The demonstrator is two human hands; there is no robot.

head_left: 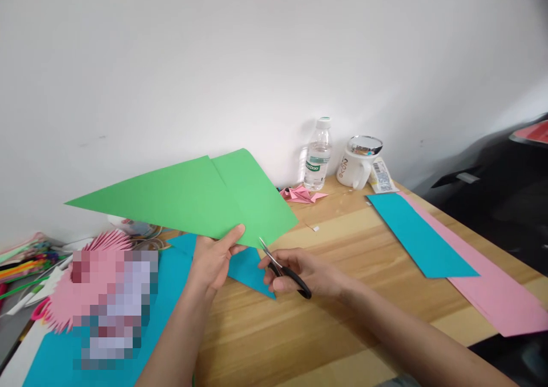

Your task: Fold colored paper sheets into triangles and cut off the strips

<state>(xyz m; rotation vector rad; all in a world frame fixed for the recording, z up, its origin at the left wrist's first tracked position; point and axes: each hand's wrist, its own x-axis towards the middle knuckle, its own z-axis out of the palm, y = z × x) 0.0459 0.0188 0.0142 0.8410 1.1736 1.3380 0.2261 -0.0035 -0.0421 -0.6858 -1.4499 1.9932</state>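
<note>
A folded sheet of green paper (171,190) is held up above the table by my left hand (216,258), its thumb on top near the lower edge. The sheet tapers to a sharp point at the left. My right hand (306,273) grips a pair of scissors (291,275) with black handles. Their blades point up and left and meet the green paper's lower edge, right of my left thumb. How far the blades are apart is hard to make out. Beneath both hands lies a piece of blue paper (250,273), partly covered.
Against the wall stand a water bottle (317,158) and a white mug (353,167), with folded pink paper (302,194) nearby. A blue strip (422,236) overlaps pink paper (496,295) at the right. A pink fringed paper piece (92,284) lies on blue paper (171,295) at left.
</note>
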